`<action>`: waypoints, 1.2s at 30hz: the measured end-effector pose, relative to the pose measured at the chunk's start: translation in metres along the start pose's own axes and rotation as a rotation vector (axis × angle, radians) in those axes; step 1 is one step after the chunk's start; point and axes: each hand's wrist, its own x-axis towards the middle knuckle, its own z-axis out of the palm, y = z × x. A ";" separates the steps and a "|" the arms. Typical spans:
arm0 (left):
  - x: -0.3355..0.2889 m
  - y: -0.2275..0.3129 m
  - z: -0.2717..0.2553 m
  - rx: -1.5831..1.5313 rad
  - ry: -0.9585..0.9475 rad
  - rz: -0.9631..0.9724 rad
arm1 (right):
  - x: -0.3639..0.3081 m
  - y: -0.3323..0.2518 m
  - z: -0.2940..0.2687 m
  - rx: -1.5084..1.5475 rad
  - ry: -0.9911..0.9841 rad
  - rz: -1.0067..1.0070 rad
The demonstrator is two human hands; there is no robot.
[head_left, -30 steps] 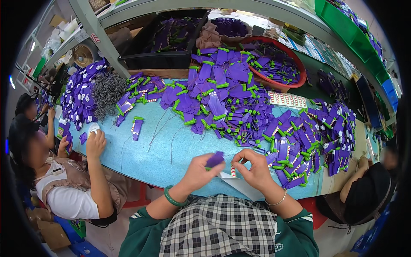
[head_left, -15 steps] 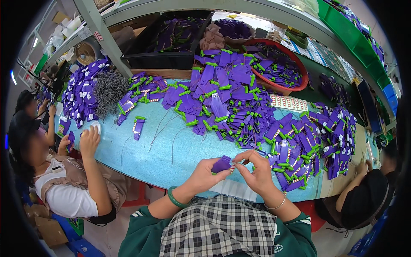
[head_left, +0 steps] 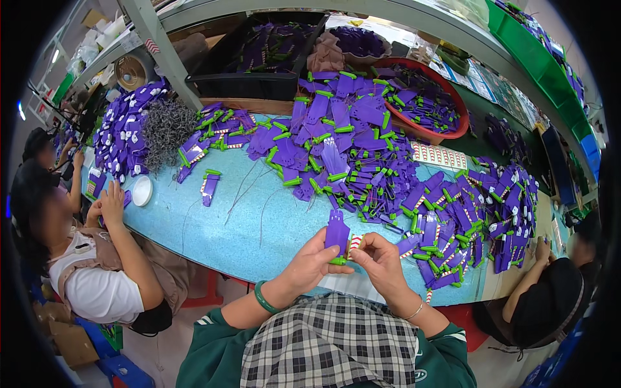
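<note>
My left hand point(head_left: 312, 264) holds a purple card-shaped package with a green tip point(head_left: 336, 234) upright over the near edge of the light blue table point(head_left: 259, 220). My right hand point(head_left: 380, 258) pinches a small red-and-white striped sticker point(head_left: 355, 243) against the package's right side. A green bangle sits on my left wrist. A big heap of purple packages with green clips point(head_left: 349, 149) lies just beyond my hands, and another pile point(head_left: 466, 213) spreads to my right.
A person in a white shirt point(head_left: 97, 271) works at the table's left end, another in black point(head_left: 550, 291) at the right. A red basin point(head_left: 427, 103) and black crate point(head_left: 259, 58) of purple packages stand behind. Grey wire ties point(head_left: 165, 126) and a sticker sheet point(head_left: 440, 155) lie on the table.
My hands lifted the purple package from lying flat to standing upright, and came closer together. The person on the left drew their hand back toward themselves.
</note>
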 end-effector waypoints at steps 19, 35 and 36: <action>-0.004 0.000 0.009 -0.081 -0.047 -0.003 | -0.001 0.009 0.002 -0.218 0.057 -0.155; -0.005 -0.012 0.012 0.251 -0.080 0.097 | -0.003 -0.005 0.001 -0.509 0.127 -0.584; -0.005 -0.012 0.012 0.250 -0.099 0.092 | -0.003 -0.005 0.001 -0.522 0.143 -0.588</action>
